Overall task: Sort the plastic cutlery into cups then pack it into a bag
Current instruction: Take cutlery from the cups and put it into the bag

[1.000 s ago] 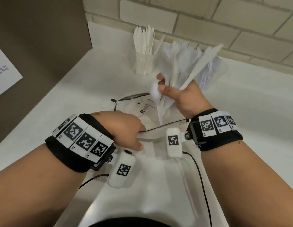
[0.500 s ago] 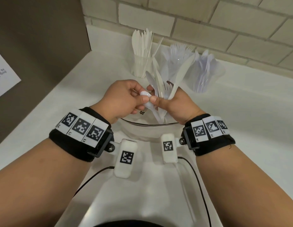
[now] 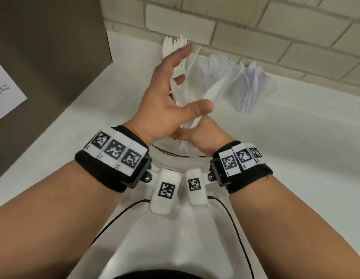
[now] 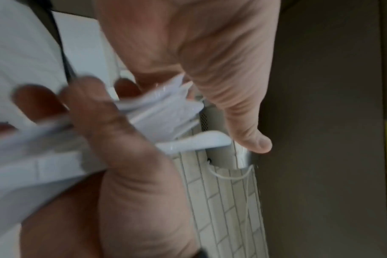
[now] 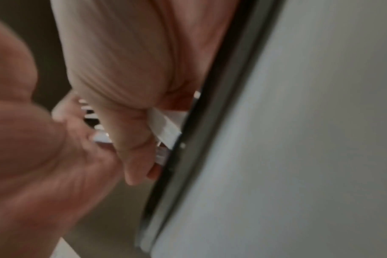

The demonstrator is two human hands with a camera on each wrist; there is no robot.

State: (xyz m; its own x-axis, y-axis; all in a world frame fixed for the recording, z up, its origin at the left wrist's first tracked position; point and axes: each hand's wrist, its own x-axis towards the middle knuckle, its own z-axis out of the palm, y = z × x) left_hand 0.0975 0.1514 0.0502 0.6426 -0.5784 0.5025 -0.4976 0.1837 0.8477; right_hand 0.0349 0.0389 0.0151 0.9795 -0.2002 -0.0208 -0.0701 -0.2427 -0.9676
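My right hand grips a bundle of white plastic cutlery by the handles, upright over the mouth of a clear bag with a dark rim. My left hand is raised beside the bundle with fingers straight and spread, holding nothing. In the left wrist view the right hand clasps the cutlery, blurred. Cutlery handles next to the bag's rim show in the right wrist view. Three clear cups stand at the back: left half hidden, middle with forks, right.
The white counter runs to a tiled wall behind the cups. A dark panel with a white paper sheet closes off the left side. Black cables trail from the wrist cameras over the bag.
My left hand left the bag, met the right hand at the bundle, then opened and lifted. The right hand brought the cutlery down and nearer, over the bag's mouth.
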